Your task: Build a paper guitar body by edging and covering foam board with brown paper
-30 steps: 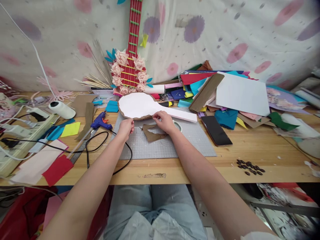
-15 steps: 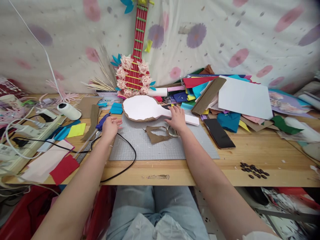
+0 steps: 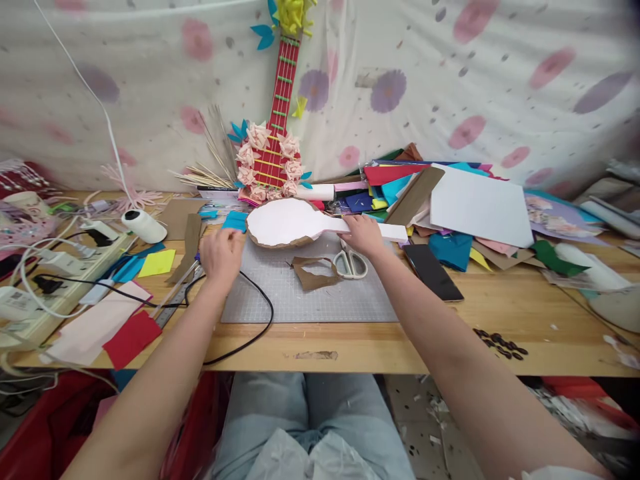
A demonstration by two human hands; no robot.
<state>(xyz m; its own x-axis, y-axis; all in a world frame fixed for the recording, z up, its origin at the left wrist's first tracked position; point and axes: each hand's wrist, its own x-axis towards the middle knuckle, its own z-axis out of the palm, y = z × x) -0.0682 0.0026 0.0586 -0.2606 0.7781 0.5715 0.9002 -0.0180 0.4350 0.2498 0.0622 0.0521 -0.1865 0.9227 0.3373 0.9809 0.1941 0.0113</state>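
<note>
A white guitar-shaped cutout [image 3: 283,222] with a brown cardboard rim lies on the grey cutting mat [image 3: 270,303]. My right hand [image 3: 364,235] is closed over its neck, fingers wrapped across the top. Just left of the rounded body is my left hand [image 3: 223,257], its fingers curled in and partly hidden. What they hold, if anything, I cannot make out. A blue-handled tool [image 3: 197,257] shows partly beside that hand. Below the neck lie scissors [image 3: 351,265], and touching them is a torn brown cardboard scrap [image 3: 315,273].
Behind stands a red guitar model [image 3: 270,160] with pink paper flowers. A phone [image 3: 433,272], dark seeds [image 3: 501,343] and piled coloured paper [image 3: 453,250] lie on the right. On the left are a power strip [image 3: 75,277], a thread cone [image 3: 144,227] and a looping black cable [image 3: 265,333].
My left hand has lifted slightly and turned to the right, its fingers now curled in. The right hand has closed around the neck, and the scissors show more clearly. The view has shifted slightly.
</note>
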